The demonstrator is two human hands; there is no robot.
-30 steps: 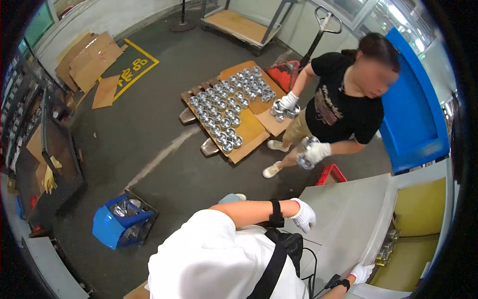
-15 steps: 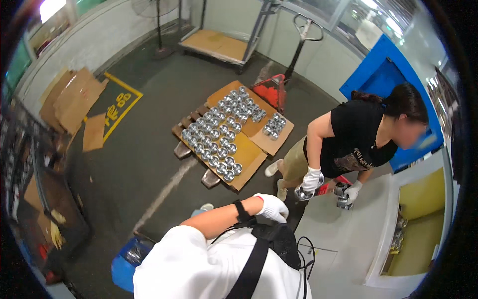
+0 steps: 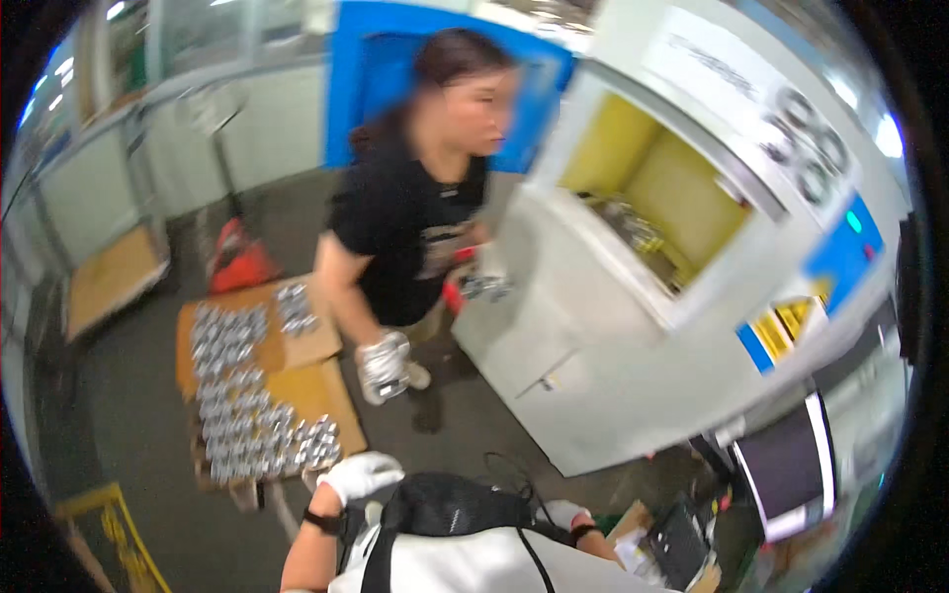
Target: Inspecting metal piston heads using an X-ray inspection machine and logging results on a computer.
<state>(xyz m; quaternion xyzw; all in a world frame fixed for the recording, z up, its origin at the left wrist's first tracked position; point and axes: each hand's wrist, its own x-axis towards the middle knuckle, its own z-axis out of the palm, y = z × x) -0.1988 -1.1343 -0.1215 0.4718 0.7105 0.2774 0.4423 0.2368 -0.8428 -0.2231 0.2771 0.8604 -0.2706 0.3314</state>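
Note:
My left hand (image 3: pixel 361 477), in a white glove, is held in front of my chest beside a black bag (image 3: pixel 457 502). Its fingers reach loosely toward the bag, and I see nothing held in them. On the bag's other side, my right hand (image 3: pixel 563 512), also white-gloved, shows only in part; its fingers are hidden. Ahead of me stands a co-worker (image 3: pixel 420 217) in a black shirt. The co-worker's gloved hand (image 3: pixel 384 358) carries shiny round metal parts, and more metal parts (image 3: pixel 484 287) are at the other hand.
Rows of shiny metal parts (image 3: pixel 237 425) sit on cardboard (image 3: pixel 306 390) over a pallet at the left. Behind is a red pallet jack (image 3: pixel 242 259) and a flat cart (image 3: pixel 117 282). A large grey machine (image 3: pixel 593 326) with an opening fills the right, near a monitor (image 3: pixel 786 469).
My view has swung right, bringing the machine and monitor in and moving the pallet left. The co-worker has turned and stands more upright. My right hand has come into view.

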